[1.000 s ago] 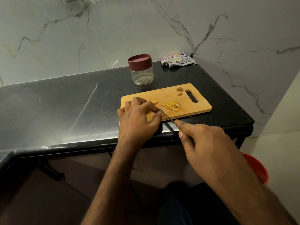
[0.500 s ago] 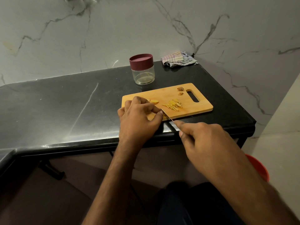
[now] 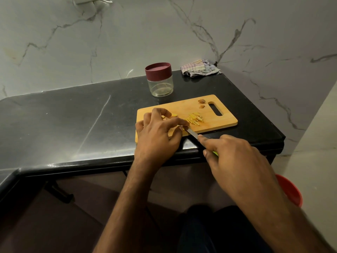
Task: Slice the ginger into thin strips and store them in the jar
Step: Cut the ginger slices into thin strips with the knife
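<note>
A wooden cutting board (image 3: 226, 121) lies on the black counter. On it is a small pile of thin yellow ginger strips (image 3: 195, 119). My left hand (image 3: 158, 132) rests on the board's left part, its fingertips pinching a ginger piece that is mostly hidden; a yellow slice (image 3: 174, 115) shows beside the fingers. My right hand (image 3: 231, 154) grips a knife (image 3: 192, 133) with a green handle, the blade meeting the ginger at my left fingertips. A clear jar (image 3: 160, 83) with a maroon lid stands closed behind the board.
Two brown ginger scraps (image 3: 201, 103) lie near the board's handle hole. A striped cloth (image 3: 200, 68) sits in the back corner against the marble wall. A red bucket (image 3: 290, 190) stands on the floor at the right, below the counter (image 3: 73, 125) edge.
My left hand's fingers have spread a little on the board. The knife blade stays at the ginger by my fingertips, and the right hand has barely shifted.
</note>
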